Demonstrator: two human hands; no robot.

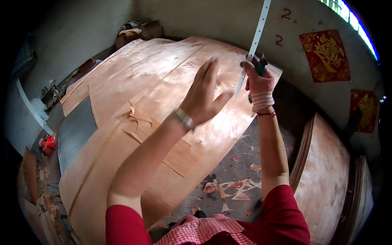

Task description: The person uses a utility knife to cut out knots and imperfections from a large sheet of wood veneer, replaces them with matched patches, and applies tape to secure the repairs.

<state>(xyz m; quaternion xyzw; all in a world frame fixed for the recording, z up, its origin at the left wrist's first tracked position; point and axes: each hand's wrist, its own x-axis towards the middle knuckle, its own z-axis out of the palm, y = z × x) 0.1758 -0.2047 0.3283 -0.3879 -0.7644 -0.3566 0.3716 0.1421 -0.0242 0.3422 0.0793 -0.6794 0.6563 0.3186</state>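
Observation:
My left hand (205, 96) is bare, with a metal-banded watch (184, 119) at the wrist. Its fingers stretch out above a large wood veneer sheet (171, 102) and hold nothing. Farther right, my right hand (260, 85) wears a pink-and-white knit glove and is closed around a green-handled tool (261, 66) with a dark pointed end. A long white metal strip with holes (259, 30) also runs through or behind that hand; which fingers grip it is partly hidden. Its lower end hangs over the sheet's right edge. Torn veneer scraps (141, 118) lie on the sheet near my left forearm.
To the right, a stack of veneer sheets (322, 159) stands beside the wall. Veneer offcuts (241, 190) litter the dark floor. A grey panel (75, 132) shows at the left, near a red object (48, 143). Red posters (325, 56) hang on the right wall.

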